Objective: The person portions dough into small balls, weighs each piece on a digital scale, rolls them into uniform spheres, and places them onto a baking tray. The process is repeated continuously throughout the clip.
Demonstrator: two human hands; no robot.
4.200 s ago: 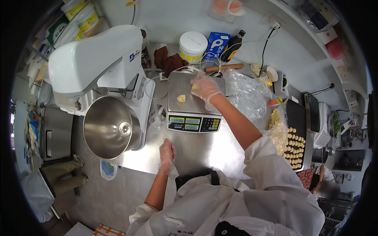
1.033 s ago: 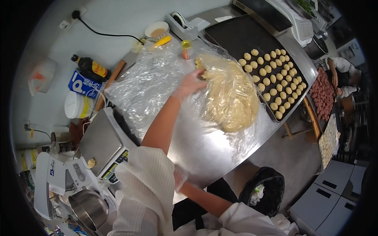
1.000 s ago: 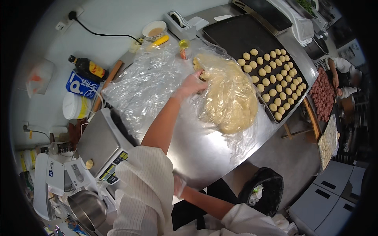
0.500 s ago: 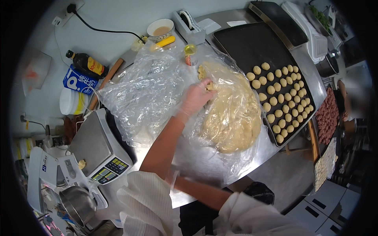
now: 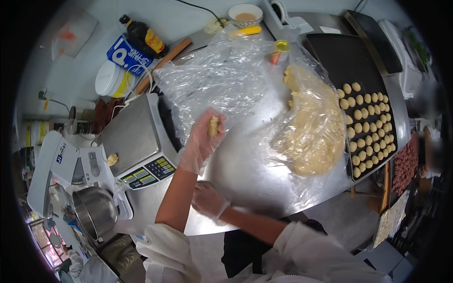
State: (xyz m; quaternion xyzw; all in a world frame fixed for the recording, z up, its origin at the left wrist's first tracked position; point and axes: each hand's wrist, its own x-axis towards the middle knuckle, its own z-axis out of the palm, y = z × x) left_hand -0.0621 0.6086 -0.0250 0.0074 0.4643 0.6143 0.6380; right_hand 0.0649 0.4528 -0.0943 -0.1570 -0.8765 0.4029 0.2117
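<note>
My left hand, in a thin clear glove, is closed round a lump of dough over the near edge of crumpled plastic sheeting. Nearer to me, my gloved right hand hovers at the table's front edge with its fingers curled. Anything inside it is hidden. A large mass of pale dough lies to the right, partly under clear plastic. The digital scale stands left of my left hand, and a small dough bit shows by its left side.
At right, a dark baking tray bears rows of dough balls. A small can, a bowl and a yellow-handled tool stand behind. A stand mixer with its steel bowl is left. Red minced meat lies far right.
My left hand has left the big dough mass and swung left toward the scale, carrying a lump of dough. My right hand has come into sight from behind the left forearm. The view has turned left.
</note>
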